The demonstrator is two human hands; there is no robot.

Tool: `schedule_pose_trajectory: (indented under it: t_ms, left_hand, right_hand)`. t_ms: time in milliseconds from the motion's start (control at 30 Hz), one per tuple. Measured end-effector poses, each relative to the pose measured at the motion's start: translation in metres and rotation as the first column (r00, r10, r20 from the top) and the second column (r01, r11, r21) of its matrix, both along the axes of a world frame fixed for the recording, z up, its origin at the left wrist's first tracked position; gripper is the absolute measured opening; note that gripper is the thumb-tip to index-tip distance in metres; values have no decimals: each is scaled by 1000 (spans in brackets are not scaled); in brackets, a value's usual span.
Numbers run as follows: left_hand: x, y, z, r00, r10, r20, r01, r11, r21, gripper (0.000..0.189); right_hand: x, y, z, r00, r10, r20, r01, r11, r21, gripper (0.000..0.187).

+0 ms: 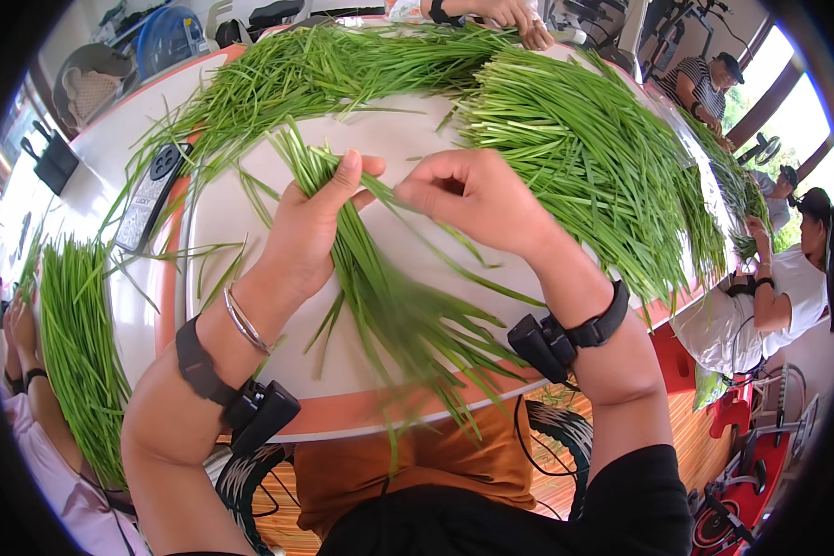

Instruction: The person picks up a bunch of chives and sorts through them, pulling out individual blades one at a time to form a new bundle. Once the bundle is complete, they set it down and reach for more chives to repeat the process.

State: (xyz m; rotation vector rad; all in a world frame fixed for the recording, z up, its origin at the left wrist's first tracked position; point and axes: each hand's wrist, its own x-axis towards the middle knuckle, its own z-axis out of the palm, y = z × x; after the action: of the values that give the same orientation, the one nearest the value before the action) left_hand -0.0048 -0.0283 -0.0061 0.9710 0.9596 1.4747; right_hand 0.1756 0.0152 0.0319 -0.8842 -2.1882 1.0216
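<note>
My left hand (313,222) grips a bunch of garlic chives (372,271) near its pale cut ends, thumb pressed across the front. The green blades fan down and right past the table's near edge, partly blurred. Just right of the bunch, my right hand (476,198) has its thumb and forefinger pinched on a chive blade (387,191) at the bunch's side. Beneath both hands is the white tabletop (229,201) with an orange border, and a few loose blades lie on it. A large stack of chives (570,153) lies beyond my right hand, pale ends facing left.
A loose heap of chives (306,66) spans the table's far side. At left are a remote-like black and grey device (151,198) and another chive pile (76,333). A co-worker's hands (514,17) are across the table; other people sit at left and right.
</note>
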Motion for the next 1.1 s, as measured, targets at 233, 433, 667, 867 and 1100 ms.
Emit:
schedule_pose_trajectory:
  t_ms: [233, 433, 667, 867, 1100]
  left_hand:
    - [-7, -6, 8, 957, -222, 188, 257, 948, -189, 27]
    - [-1, -5, 10, 983, -144, 110, 164, 965, -204, 21]
    - [1, -5, 9, 995, -41, 96, 61, 975, -214, 31]
    - [-3, -5, 3, 999, -33, 38, 40, 982, -186, 29]
    - [-2, -3, 7, 979, -61, 193, 100, 975, -200, 24]
  right_hand:
    - [26, 21, 8, 942, -277, 190, 197, 913, 358, 24]
    - [13, 21, -17, 848, -274, 454, 71, 907, 415, 15]
    - [5, 14, -12, 998, -68, 2, 68, 995, -68, 15]
    - [16, 10, 12, 940, -235, 246, 117, 902, 416, 16]
    - [80, 28, 34, 642, -504, 578, 230, 845, 483, 22]
